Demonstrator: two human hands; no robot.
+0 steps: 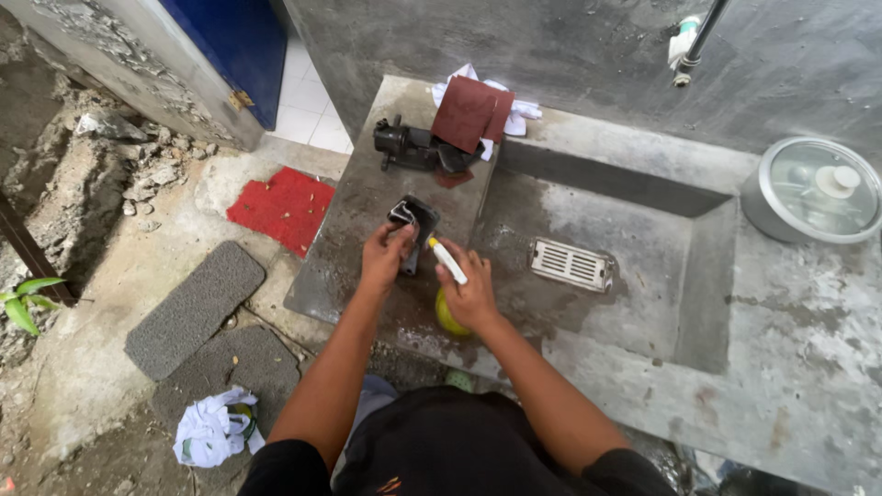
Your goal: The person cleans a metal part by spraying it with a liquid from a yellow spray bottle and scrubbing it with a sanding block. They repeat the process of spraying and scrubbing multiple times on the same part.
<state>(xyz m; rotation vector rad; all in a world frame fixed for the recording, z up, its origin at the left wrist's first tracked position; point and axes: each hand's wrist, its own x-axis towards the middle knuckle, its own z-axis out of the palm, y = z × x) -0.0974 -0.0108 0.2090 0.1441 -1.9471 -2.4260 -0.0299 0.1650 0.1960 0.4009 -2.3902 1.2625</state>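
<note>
Closest to you, your right hand (470, 292) was wrapped around a small yellow-green spray bottle (449, 312), with its white nozzle (447, 260) poking out toward the piece in your other hand. That bottle looked light and plastic, probably slick if wet, so gripping the body with a finger up on the trigger made sense.

Just past it, your left hand (386, 257) was clamped on a small dark metal part (411, 223), held up just above the concrete counter (358, 211), pinched by its lower end with the top sticking out. I'd guess it was stiff and a bit heavy for its size, not fragile, maybe greasy, so holding it by the edges looked right.

Further back on the counter sat a black bench vise (412, 147) with a dark red sheet of sandpaper (470, 114) and a white rag (519, 110) touching it. The sink basin (643, 303) with its drain grate (571, 264) was off to the right, a lidded pot (813, 191) beyond.
</note>
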